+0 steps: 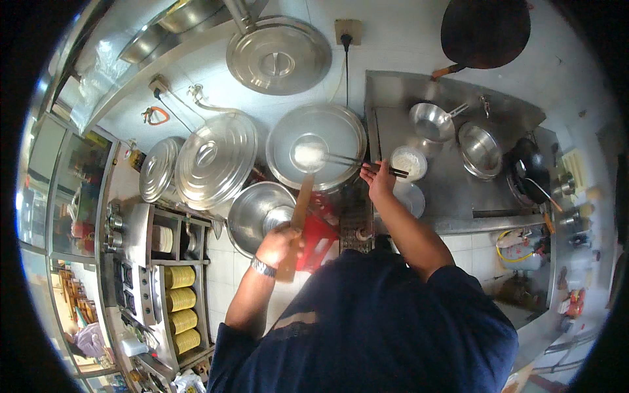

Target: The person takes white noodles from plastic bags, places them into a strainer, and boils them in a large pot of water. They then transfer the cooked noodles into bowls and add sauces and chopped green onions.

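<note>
My left hand (pixel 281 244) grips the wooden handle (pixel 300 211) of a strainer or ladle, whose round head holds a white mass, probably noodles or rice (pixel 309 154), over a wide steel pot (pixel 351 125) of cloudy liquid. Long dark chopsticks (pixel 351 161) are in my right hand (pixel 379 179), their tips at the white mass. Close to the right hand, a bowl (pixel 409 163) of white food stands on the steel counter, with a clear round lid or dish (pixel 412 199) below it. An empty-looking steel basin (pixel 245 211) is beside the left hand.
Large lidded pots (pixel 216 159) stand left of the open pot. A red container (pixel 318 236) is below it. Steel bowls (pixel 479 147) and a black wok (pixel 530 167) sit on the right counter (pixel 442 196). Stacked yellow plates (pixel 180 299) fill a lower-left rack. A person (pixel 88 341) shows beyond the glass.
</note>
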Motion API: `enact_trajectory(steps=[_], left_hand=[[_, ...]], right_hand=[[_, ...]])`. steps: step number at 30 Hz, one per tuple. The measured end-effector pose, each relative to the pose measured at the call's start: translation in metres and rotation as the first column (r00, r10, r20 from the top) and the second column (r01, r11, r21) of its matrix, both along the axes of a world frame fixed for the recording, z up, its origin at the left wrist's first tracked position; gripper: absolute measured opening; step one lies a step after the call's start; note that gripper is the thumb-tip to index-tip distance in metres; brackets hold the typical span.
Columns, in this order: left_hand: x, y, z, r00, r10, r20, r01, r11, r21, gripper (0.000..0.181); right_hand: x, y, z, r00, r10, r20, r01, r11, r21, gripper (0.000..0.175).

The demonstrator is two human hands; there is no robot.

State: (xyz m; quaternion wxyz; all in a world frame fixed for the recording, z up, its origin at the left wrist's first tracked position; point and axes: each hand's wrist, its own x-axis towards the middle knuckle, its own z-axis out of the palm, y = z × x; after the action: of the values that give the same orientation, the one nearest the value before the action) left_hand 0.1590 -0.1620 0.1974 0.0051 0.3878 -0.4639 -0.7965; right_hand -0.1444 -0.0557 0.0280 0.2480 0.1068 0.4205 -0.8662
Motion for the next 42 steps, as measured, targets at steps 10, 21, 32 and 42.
enact_trajectory(steps=[10, 21, 32, 42], left_hand=[[0.039, -0.013, 0.005, 0.969, -0.232, -0.088, 0.224, 0.97, -0.092, 0.029], [0.04, 0.007, -0.043, 0.753, -0.645, -0.131, 0.575, 0.742, -0.346, 0.051], [0.001, 0.023, -0.136, 0.668, -0.742, 0.059, 0.433, 0.324, -0.841, 0.049], [-0.021, 0.031, -0.155, 0.737, -0.674, 0.051, 0.156, 0.096, -0.983, 0.043]], right_hand=[[0.027, 0.02, 0.024, 0.972, -0.165, 0.167, 0.177, 0.982, -0.064, 0.029], [0.025, 0.226, 0.065, 0.942, -0.336, 0.003, 0.336, 0.942, 0.026, 0.037], [0.062, 0.359, 0.054, 0.857, -0.512, 0.066, 0.481, 0.838, 0.257, 0.034], [0.019, 0.314, 0.114, 0.948, -0.261, -0.182, 0.317, 0.822, 0.473, 0.039]])
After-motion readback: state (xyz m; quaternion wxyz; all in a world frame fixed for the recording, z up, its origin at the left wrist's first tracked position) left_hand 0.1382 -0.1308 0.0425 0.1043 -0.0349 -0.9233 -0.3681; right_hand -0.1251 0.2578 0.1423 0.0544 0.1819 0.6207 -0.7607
